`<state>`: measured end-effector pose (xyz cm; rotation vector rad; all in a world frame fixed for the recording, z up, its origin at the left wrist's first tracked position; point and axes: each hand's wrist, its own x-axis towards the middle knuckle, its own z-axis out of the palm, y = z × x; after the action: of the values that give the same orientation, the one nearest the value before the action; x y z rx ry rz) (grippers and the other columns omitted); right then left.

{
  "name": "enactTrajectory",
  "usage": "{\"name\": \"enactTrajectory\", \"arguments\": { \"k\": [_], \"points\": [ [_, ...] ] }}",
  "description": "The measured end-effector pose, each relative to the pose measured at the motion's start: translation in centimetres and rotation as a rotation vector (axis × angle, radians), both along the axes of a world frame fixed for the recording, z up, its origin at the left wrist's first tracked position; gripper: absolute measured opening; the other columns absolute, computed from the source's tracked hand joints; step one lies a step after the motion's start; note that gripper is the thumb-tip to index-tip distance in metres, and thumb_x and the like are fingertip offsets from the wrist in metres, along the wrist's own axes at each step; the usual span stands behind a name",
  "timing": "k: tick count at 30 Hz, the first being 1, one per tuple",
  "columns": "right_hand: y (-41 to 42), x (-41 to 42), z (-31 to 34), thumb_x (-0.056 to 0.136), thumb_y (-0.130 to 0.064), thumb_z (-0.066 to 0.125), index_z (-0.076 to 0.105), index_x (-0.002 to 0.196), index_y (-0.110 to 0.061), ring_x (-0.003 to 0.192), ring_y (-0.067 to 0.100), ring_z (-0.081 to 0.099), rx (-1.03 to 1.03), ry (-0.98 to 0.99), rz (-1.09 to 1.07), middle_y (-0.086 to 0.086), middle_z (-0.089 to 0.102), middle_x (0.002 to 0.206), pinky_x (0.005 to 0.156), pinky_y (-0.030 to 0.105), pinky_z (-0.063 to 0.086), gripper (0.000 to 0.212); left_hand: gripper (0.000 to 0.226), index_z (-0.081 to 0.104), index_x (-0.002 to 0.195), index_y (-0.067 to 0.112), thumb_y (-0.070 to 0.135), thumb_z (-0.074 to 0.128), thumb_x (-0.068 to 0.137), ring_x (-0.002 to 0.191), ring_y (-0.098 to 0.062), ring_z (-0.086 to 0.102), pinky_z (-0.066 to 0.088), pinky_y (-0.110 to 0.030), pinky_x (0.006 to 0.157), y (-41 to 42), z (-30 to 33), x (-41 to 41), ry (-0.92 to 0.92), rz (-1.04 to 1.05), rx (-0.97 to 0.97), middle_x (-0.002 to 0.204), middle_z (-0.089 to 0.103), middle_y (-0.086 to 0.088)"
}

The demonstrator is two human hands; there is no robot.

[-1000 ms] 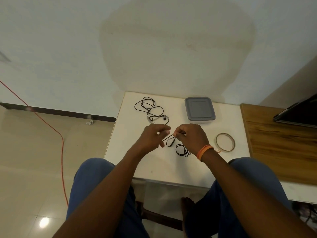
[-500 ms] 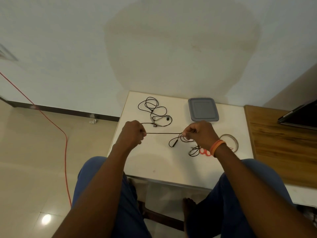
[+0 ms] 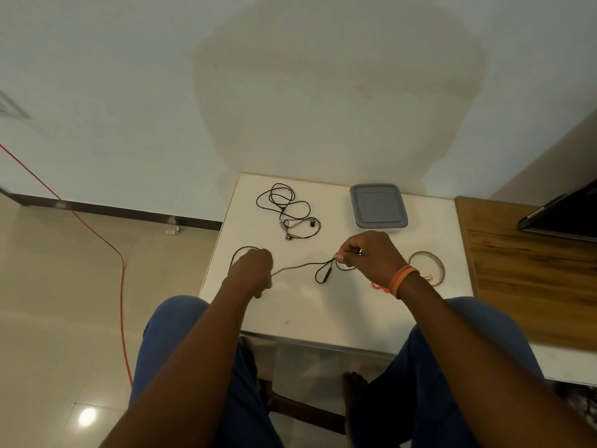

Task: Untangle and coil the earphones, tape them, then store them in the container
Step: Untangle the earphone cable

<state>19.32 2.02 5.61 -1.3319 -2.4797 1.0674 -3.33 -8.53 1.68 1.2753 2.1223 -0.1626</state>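
A: Two sets of earphones show in the head view. One black earphone cable (image 3: 300, 266) runs across the middle of the frame, its long axis left to right, between the left hand (image 3: 251, 270) and the right hand (image 3: 368, 257). A loop sticks out past the left hand and the inline remote dangles below the right.

B: And the fingers?

A: The left hand is closed in a fist around the cable; the right fingers (image 3: 343, 257) are pinched together on it near the remote. Both hands are equally near; I judge the coiling will wind toward the right hand.

B: Surroundings?

A: A white table (image 3: 323, 312). The tangled second earphones (image 3: 287, 211) lie above, the lidded grey container (image 3: 378, 205) upper right, the tape roll (image 3: 428, 266) just right of the right wrist. Beige floor tiles sit left, with a red cord (image 3: 106, 247).
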Motion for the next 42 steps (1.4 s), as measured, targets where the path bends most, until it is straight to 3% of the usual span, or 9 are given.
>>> {"name": "enactTrajectory", "arguments": {
  "k": [2, 4, 8, 19, 25, 33, 37, 40, 42],
  "points": [
    [-0.4, -0.5, -0.2, 0.084, -0.021, 0.07, 0.075, 0.082, -0.017, 0.074, 0.009, 0.065, -0.006, -0.007, 0.024, -0.004, 0.073, 0.079, 0.076, 0.029, 0.054, 0.007, 0.04, 0.06, 0.124, 0.008, -0.001, 0.06, 0.085, 0.079, -0.024, 0.071, 0.059, -0.036, 0.074, 0.2, 0.5, 1.4, -0.084, 0.005, 0.132, 0.121, 0.062, -0.009],
    [-0.8, -1.0, -0.5, 0.085, -0.023, 0.07, 0.075, 0.083, -0.018, 0.074, 0.009, 0.065, 0.009, -0.019, 0.045, -0.004, 0.072, 0.08, 0.078, 0.032, 0.055, 0.008, 0.042, 0.057, 0.132, 0.009, 0.002, 0.052, 0.091, 0.066, -0.021, 0.071, 0.056, -0.024, 0.061, 0.6, 1.5, 3.4, -0.338, 0.08, 0.319, 0.13, 0.057, -0.003],
    [-1.0, -1.4, -0.7, 0.086, -0.029, 0.069, 0.074, 0.084, -0.019, 0.071, 0.012, 0.063, 0.047, -0.009, 0.02, -0.003, 0.071, 0.078, 0.073, 0.032, 0.054, 0.011, 0.023, 0.07, 0.114, 0.008, 0.013, 0.055, 0.096, 0.063, -0.016, 0.073, 0.059, -0.025, 0.061, 1.4, 3.3, 6.0, -0.69, 0.121, 0.435, 0.095, 0.074, -0.002],
    [0.9, 0.7, 1.0, 0.081, -0.013, 0.074, 0.075, 0.082, -0.01, 0.066, 0.004, 0.067, -0.083, 0.081, -0.103, 0.002, 0.074, 0.077, 0.06, 0.005, 0.047, 0.003, 0.02, 0.073, 0.085, 0.002, -0.003, 0.053, 0.091, 0.062, -0.023, 0.069, 0.058, -0.034, 0.066, 1.3, 1.6, 0.4, -0.283, 0.245, 0.531, 0.076, 0.069, -0.015],
    [1.8, 2.0, 1.4, 0.084, -0.014, 0.071, 0.074, 0.078, -0.013, 0.053, -0.003, 0.06, -0.082, -0.002, -0.082, 0.003, 0.072, 0.074, 0.059, 0.012, 0.046, 0.006, 0.023, 0.066, 0.073, -0.001, -0.011, 0.048, 0.082, 0.06, -0.03, 0.061, 0.052, -0.039, 0.057, 1.4, 0.6, -0.3, -0.136, 0.29, 0.59, 0.07, 0.061, -0.012],
    [1.4, 1.6, 1.7, 0.085, -0.009, 0.068, 0.071, 0.079, -0.014, 0.057, 0.002, 0.061, -0.097, 0.103, -0.122, 0.003, 0.07, 0.073, 0.058, 0.009, 0.048, 0.008, 0.018, 0.07, 0.093, 0.003, -0.006, 0.055, 0.088, 0.066, -0.025, 0.072, 0.061, -0.036, 0.067, 1.5, 0.8, 2.9, -0.478, 0.368, 0.583, 0.086, 0.069, -0.013],
    [1.6, 1.8, 1.9, 0.086, -0.009, 0.066, 0.07, 0.082, -0.012, 0.06, 0.014, 0.066, -0.122, 0.171, -0.156, 0.01, 0.072, 0.077, 0.065, 0.024, 0.056, 0.007, 0.015, 0.067, 0.102, 0.008, 0.004, 0.056, 0.094, 0.064, -0.018, 0.071, 0.059, -0.03, 0.064, 1.6, 0.4, 3.5, -0.497, 0.373, 0.578, 0.099, 0.069, -0.009],
    [1.9, 2.2, 2.1, 0.088, -0.011, 0.066, 0.07, 0.085, -0.013, 0.065, 0.016, 0.067, -0.153, 0.226, -0.181, 0.008, 0.071, 0.079, 0.067, 0.024, 0.057, 0.005, 0.041, 0.051, 0.136, 0.007, 0.013, 0.057, 0.096, 0.104, -0.029, 0.067, 0.05, -0.034, 0.089, 1.6, 0.4, 3.1, -0.254, 0.291, 0.51, 0.134, 0.058, -0.015],
    [2.0, 2.2, 2.2, 0.088, -0.013, 0.066, 0.07, 0.087, -0.015, 0.071, 0.016, 0.067, -0.193, 0.26, -0.171, 0.007, 0.071, 0.08, 0.068, 0.02, 0.056, 0.005, 0.06, 0.033, 0.151, 0.014, 0.016, 0.059, 0.096, 0.132, -0.026, 0.047, 0.037, -0.03, 0.104, 1.7, 1.7, 3.4, -0.18, 0.172, 0.643, 0.156, 0.034, -0.011]
  ]
}}
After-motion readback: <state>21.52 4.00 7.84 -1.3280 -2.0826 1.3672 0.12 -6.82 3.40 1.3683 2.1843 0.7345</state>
